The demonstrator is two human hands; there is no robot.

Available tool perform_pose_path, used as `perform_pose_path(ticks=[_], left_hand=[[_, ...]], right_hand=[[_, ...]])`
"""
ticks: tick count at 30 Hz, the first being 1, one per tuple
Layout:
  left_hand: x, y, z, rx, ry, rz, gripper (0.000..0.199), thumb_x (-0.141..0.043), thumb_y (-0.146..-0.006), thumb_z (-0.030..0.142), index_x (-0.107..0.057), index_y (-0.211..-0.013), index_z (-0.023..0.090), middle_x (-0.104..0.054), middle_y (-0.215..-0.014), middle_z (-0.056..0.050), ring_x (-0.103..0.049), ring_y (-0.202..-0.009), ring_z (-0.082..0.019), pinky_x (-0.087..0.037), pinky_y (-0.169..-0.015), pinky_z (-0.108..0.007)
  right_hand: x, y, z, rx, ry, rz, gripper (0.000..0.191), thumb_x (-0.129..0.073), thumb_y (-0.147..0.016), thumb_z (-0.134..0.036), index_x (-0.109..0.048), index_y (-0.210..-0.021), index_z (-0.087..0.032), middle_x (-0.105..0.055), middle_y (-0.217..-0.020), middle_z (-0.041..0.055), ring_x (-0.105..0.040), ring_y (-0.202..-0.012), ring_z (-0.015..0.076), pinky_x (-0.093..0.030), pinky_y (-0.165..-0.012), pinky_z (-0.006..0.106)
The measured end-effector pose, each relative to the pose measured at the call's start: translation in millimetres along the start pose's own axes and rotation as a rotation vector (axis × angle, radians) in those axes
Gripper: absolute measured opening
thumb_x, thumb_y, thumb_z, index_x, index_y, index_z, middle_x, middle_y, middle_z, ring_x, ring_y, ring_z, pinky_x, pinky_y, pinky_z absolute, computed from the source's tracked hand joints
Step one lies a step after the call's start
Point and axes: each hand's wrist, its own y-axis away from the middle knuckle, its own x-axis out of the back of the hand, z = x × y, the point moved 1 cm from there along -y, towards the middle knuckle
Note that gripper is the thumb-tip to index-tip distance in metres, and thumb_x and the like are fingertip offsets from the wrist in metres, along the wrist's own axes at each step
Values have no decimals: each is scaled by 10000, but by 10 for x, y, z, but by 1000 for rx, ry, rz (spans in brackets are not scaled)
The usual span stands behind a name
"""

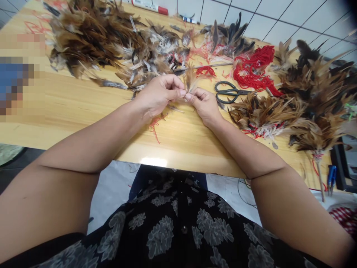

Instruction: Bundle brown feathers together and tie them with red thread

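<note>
Over the middle of the wooden table, my left hand (167, 90) and my right hand (205, 104) meet at the fingertips. Between them they pinch the base of a small bunch of light brown feathers (191, 79), whose tips point away from me. Thumb and forefinger are pressed together on both hands. Whether a thread is also in the fingers, I cannot make out. Black-handled scissors (227, 92) lie just right of my right hand. Short red threads (156, 126) rest on the table below my left hand.
A large heap of brown feathers (89, 33) spreads across the back left. Red cord (255, 69) lies in a tangle behind the scissors. Tied feather bunches (269, 111) and a feather duster (318, 137) are at the right. A red-capped marker (150, 6) sits by the tiled wall.
</note>
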Motion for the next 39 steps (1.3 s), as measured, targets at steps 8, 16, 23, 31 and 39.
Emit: perform_pose_path(ticks=[8,16,23,31,39], left_hand=[[477,-20,453,-180,-800,-269,176,-987,-1002,415,-879,-1009,276,-851,-978,-3,-674,-867,-220,-579,-896,-407],[266,53,400,-233,-1100,-457,211,-847,-946,66,-949,-1054,216,-848,-1083,-58,-810,-983,-271,-596,-952,-381],[102,39,256,-313,-1224,-482,266,-708,-996,-19,-805,-970,227,-767,-1114,-101,-749,-1200,-362,-596,-1137,-470],[244,57,435,-264,-1115,-374,260,-774,-1028,-11,-798,-1108,235,-867,-1190,-86,-783,-1185,-349,-576,-1130,-457],[66,50,156,-340,-1144,-524,218,-757,-1010,42,-851,-991,238,-821,-1108,-89,-776,-1206,-346,-594,-1147,-444]], right_hand=[[38,-15,108,16,7,8,687,-1054,-983,-801,-643,-870,-262,-564,-865,-32,-504,-884,168,-508,-854,326],[59,-33,146,18,10,29,681,-1042,-980,-829,-666,-898,-267,-586,-878,-22,-535,-907,180,-508,-854,336],[66,-36,157,55,24,11,781,-1000,-941,-949,-636,-879,-261,-560,-872,-24,-493,-879,161,-447,-815,335],[72,-34,194,62,52,13,677,-997,-1018,-855,-687,-894,-266,-573,-874,-17,-517,-886,180,-508,-833,339],[67,-40,137,56,21,22,699,-1042,-980,-834,-662,-873,-258,-586,-871,-32,-517,-886,162,-495,-843,331]])
